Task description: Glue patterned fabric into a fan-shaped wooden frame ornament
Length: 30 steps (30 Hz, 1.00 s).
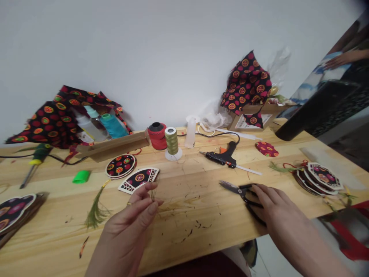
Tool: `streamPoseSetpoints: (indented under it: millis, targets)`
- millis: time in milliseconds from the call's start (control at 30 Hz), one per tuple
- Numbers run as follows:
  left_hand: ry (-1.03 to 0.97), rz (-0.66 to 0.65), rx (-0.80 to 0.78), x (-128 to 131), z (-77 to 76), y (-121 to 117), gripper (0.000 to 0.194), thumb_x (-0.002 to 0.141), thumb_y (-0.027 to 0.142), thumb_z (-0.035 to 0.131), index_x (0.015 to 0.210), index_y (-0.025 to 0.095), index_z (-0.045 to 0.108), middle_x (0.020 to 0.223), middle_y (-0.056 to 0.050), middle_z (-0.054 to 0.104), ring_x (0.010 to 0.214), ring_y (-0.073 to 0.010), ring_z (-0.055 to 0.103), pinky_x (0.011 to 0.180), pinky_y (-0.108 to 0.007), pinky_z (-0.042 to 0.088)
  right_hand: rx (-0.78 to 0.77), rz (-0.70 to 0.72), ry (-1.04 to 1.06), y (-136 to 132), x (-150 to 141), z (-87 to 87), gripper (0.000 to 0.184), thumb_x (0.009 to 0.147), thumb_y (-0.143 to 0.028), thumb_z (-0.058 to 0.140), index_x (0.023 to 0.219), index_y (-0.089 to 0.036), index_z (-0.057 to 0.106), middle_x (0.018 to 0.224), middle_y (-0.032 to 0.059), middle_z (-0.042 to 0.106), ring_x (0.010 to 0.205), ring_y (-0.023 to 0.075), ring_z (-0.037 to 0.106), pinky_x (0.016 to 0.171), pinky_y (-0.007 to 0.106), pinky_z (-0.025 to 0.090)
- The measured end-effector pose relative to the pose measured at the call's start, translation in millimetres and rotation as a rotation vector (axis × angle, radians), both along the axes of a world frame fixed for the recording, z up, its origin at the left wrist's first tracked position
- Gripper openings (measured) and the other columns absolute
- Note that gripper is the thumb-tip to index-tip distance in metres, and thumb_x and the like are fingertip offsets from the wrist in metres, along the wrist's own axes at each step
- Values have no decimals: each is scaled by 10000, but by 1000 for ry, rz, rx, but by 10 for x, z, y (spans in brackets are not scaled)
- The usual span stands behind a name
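Short strands of green thread [153, 192] are pinched between the thumb and fingers of my left hand [131, 221], above the table. My right hand [278, 204] lies over the black handles of a pair of scissors [245, 194], fingers curled on the grip. The blades point left and rest on the table. Just beyond my left hand is a fan-shaped ornament [140, 179] with a cut-out white frame and patterned cloth. A round ornament [120, 166] lies beside it, with a green tassel [98, 207] toward me. A spool of green thread [172, 142] stands farther back.
A glue gun [223, 156] lies behind the scissors. Several stacked ornaments [318, 179] sit at the right. A red thread cone [157, 136], cardboard trays [115, 148] and patterned cloth [246, 82] line the wall. A screwdriver [34, 163] and green cap [81, 177] lie left.
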<state>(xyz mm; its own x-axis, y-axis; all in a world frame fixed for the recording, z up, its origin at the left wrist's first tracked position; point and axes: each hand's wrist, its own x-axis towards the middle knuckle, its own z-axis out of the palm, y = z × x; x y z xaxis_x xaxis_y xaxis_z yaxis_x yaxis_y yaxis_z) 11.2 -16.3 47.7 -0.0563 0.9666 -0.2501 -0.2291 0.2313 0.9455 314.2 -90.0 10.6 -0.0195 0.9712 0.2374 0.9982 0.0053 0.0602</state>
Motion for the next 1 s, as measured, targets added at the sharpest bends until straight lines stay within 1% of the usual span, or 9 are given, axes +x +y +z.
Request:
streamPoseSetpoints:
  millis: [200, 367, 433, 500, 567, 633, 733, 833, 1000]
  targets:
    - [-5, -7, 16, 52, 25, 11, 84, 674, 315, 793, 693, 237, 769, 1214, -12, 609, 1272, -203, 424, 930, -155, 436, -91, -41, 46, 113, 148, -100, 387, 825, -151, 426, 1152, -125, 632, 1102, 149, 670, 1003, 283, 625, 848, 398, 542]
    - [-25, 18, 17, 34, 15, 21, 62, 660, 273, 806, 683, 230, 768, 1203, -21, 615, 1264, -194, 434, 891, -130, 447, -40, -105, 36, 207, 286, -24, 368, 830, -169, 437, 1127, -109, 645, 1066, 185, 673, 996, 343, 615, 846, 482, 514]
    - [-31, 13, 16, 43, 12, 28, 52, 674, 266, 798, 696, 229, 770, 1227, -18, 607, 1262, -187, 438, 897, -130, 443, 45, -74, 150, 255, 110, 84, 346, 837, -193, 449, 1099, -123, 664, 1075, 185, 678, 1003, 348, 616, 864, 507, 504]
    - [-28, 2, 19, 60, 19, 31, 55, 679, 268, 795, 701, 225, 771, 1256, -17, 593, 1266, -186, 434, 906, -134, 437, 82, 99, 462, 325, -227, 223, 350, 880, -186, 409, 1124, -182, 660, 1100, 124, 689, 1019, 271, 636, 882, 426, 523]
    - [-27, -8, 16, 74, 33, 28, 67, 674, 276, 798, 686, 217, 768, 1294, -14, 573, 1280, -192, 422, 903, -131, 437, -15, 245, 849, 420, -640, 354, 331, 927, -203, 408, 1160, -223, 643, 1142, 76, 685, 1056, 208, 635, 925, 366, 514]
    - [-31, -20, -3, 72, 46, 18, 72, 679, 277, 793, 694, 212, 769, 1332, -9, 547, 1301, -195, 401, 890, -115, 435, -111, 325, 1181, 530, -1025, 444, 339, 939, -211, 434, 1232, -244, 601, 1234, 47, 651, 1159, 181, 586, 1011, 364, 462]
    - [-65, -38, -18, 37, 43, -2, 66, 724, 260, 762, 772, 217, 773, 1365, -6, 515, 1321, -198, 384, 911, -121, 431, -264, 445, 1544, 684, -1421, 492, 359, 950, -205, 439, 1273, -289, 573, 1261, 11, 641, 1181, 147, 576, 1044, 351, 432]
    - [-109, -41, 2, -8, 20, -15, 68, 761, 246, 730, 810, 220, 770, 1359, -13, 516, 1327, -204, 381, 952, -152, 424, -381, 471, 1719, 766, -1604, 482, 356, 941, -171, 441, 1249, -256, 596, 1208, 13, 673, 1141, 134, 604, 1023, 327, 447]
    - [-159, -25, -27, -8, 12, -20, 56, 742, 241, 745, 787, 214, 764, 1277, -31, 571, 1262, -214, 443, 875, -165, 482, -456, 485, 1758, 751, -1658, 452, 319, 927, -168, 471, 1164, -265, 662, 1164, -4, 696, 1118, 148, 614, 1014, 335, 440]
